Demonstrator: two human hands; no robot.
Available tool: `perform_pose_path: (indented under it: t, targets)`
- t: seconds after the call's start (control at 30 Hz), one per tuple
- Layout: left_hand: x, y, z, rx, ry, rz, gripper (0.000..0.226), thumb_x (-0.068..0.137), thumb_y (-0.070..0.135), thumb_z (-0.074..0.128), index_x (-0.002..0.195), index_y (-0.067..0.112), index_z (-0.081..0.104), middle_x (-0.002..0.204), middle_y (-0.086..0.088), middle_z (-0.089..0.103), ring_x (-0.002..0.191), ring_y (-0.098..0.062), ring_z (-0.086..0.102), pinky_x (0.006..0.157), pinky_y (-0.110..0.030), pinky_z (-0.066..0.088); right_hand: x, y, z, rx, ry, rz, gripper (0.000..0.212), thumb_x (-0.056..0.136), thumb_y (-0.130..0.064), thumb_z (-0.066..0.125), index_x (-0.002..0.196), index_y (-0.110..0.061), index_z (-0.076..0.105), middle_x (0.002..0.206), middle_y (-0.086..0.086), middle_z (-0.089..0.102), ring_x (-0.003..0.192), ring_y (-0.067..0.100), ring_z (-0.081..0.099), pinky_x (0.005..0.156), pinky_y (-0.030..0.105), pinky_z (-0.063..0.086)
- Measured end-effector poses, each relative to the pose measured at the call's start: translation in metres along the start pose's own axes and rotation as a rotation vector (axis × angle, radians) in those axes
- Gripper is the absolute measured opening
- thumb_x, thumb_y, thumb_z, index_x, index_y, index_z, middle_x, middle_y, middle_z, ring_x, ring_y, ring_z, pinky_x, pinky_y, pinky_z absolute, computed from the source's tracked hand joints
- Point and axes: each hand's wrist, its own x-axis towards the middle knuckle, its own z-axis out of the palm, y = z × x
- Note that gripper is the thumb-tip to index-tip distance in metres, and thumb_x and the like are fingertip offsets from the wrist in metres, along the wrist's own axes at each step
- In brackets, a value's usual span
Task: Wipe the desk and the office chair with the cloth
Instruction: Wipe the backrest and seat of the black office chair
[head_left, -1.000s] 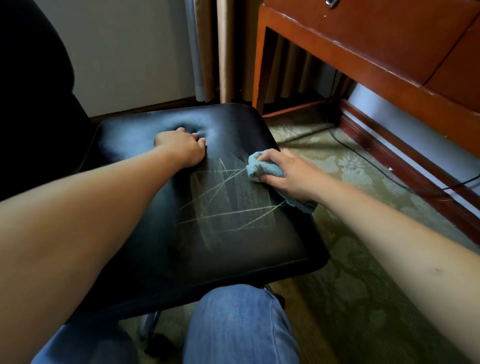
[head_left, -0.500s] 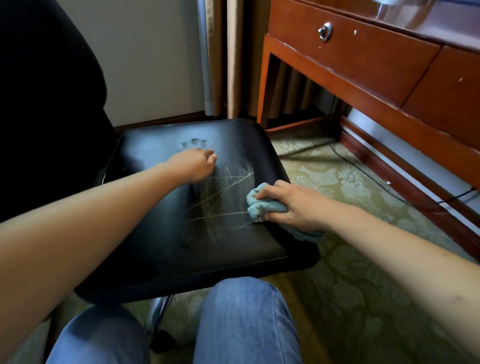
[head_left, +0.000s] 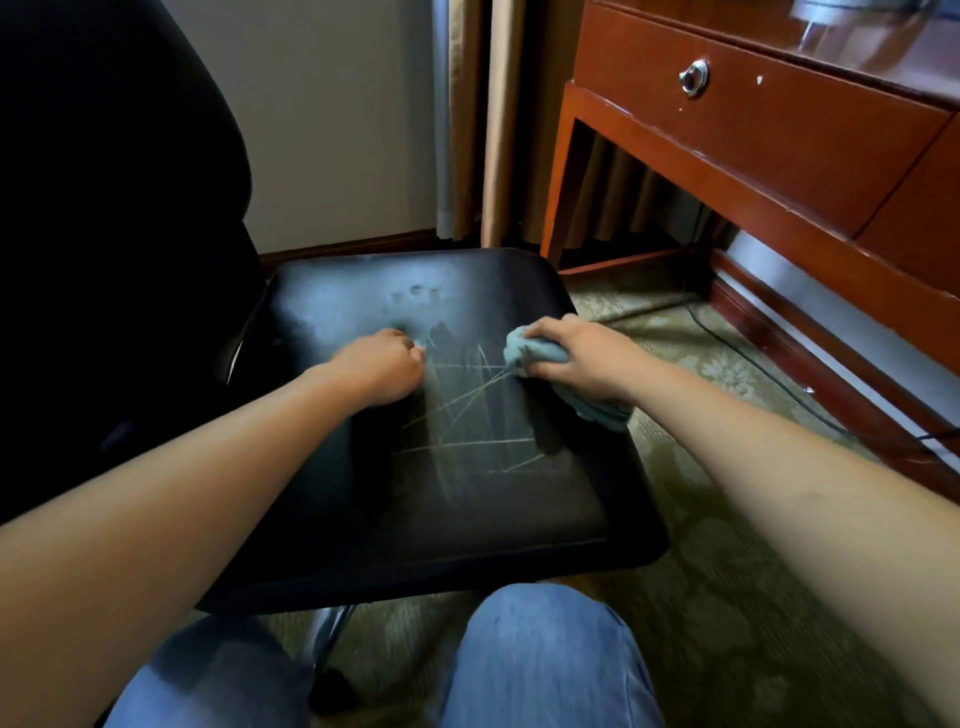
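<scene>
Office chair (head_left: 156, 208) sits side-on to the person: dark backrest on the left, black leather seat (head_left: 441, 509) flat in front of the knees. Probably turned that way so both arms reach the whole seat pad without leaning over the backrest.

Wooden desk (head_left: 779, 156) is up and to the right, drawer front and round knob (head_left: 694, 78) visible, apart from the chair. Only a sliver of its top shows, so I can't tell whether it's been wiped.

Seat centre carries pale scratch lines (head_left: 467, 415) and a dull smeared patch. That's the area between the two hands, so I'd judge it's the zone being worked.

Left hand (head_left: 382, 366) is a closed fist, knuckles down on the seat, holding nothing. Likely bracing the swivel chair so it doesn't rotate under wiping force.

Right hand (head_left: 576, 358) grip: fingers clenched around the bunched blue cloth (head_left: 524, 351). Cloth wad sticks out past the fingertips toward the seat centre, pressed on the leather at the top end of the scratches; the loose tail hangs from under the palm over the seat's right edge.
</scene>
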Motion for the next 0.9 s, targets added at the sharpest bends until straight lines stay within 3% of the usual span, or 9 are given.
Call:
perform_pose_path:
  t: [0.17, 0.3, 0.57, 0.8, 0.9]
  targets:
    - [0.002, -0.001, 0.002, -0.005, 0.027, -0.034, 0.045, 0.104, 0.034, 0.026, 0.117, 0.014, 0.065, 0.136, -0.010, 0.056, 0.116, -0.033, 0.056, 0.093, -0.039, 0.045, 0.067, -0.001, 0.006, 0.038, 0.098, 0.119, 0.043, 0.087, -0.061, 0.062, 0.127, -0.047, 0.053, 0.112, 0.003, 0.053, 0.113, 0.033, 0.057, 0.099, 0.046, 0.046]
    - [0.006, -0.003, -0.001, 0.024, 0.023, -0.039, 0.046, 0.102, 0.037, 0.026, 0.114, 0.017, 0.066, 0.133, -0.010, 0.059, 0.116, -0.034, 0.058, 0.097, -0.042, 0.047, 0.081, 0.000, 0.016, 0.008, 0.126, 0.154, 0.044, 0.092, -0.057, 0.059, 0.134, -0.046, 0.050, 0.121, 0.005, 0.052, 0.116, 0.037, 0.054, 0.101, 0.046, 0.044]
    - [-0.002, -0.006, -0.006, 0.046, -0.015, -0.019, 0.053, 0.094, 0.042, 0.022, 0.108, 0.023, 0.069, 0.131, -0.003, 0.061, 0.112, -0.029, 0.060, 0.096, -0.045, 0.050, -0.003, -0.015, 0.018, -0.058, 0.017, -0.111, 0.046, 0.087, -0.063, 0.060, 0.129, -0.047, 0.051, 0.102, -0.007, 0.045, 0.102, 0.032, 0.059, 0.090, 0.042, 0.048]
    - [-0.005, -0.003, -0.005, 0.032, -0.026, 0.000, 0.050, 0.102, 0.040, 0.026, 0.127, 0.021, 0.064, 0.145, -0.003, 0.051, 0.127, -0.027, 0.052, 0.104, -0.045, 0.045, -0.071, -0.031, 0.021, -0.094, -0.108, -0.273, 0.046, 0.091, -0.058, 0.060, 0.135, -0.048, 0.048, 0.106, -0.010, 0.047, 0.093, 0.009, 0.053, 0.078, 0.027, 0.039]
    - [-0.006, -0.005, -0.003, 0.022, -0.023, 0.010, 0.050, 0.102, 0.043, 0.027, 0.136, 0.023, 0.059, 0.153, 0.000, 0.043, 0.134, -0.026, 0.047, 0.107, -0.044, 0.042, -0.059, -0.034, 0.019, -0.138, -0.092, -0.303, 0.046, 0.091, -0.060, 0.059, 0.134, -0.046, 0.049, 0.107, -0.010, 0.049, 0.095, 0.011, 0.056, 0.077, 0.031, 0.043]
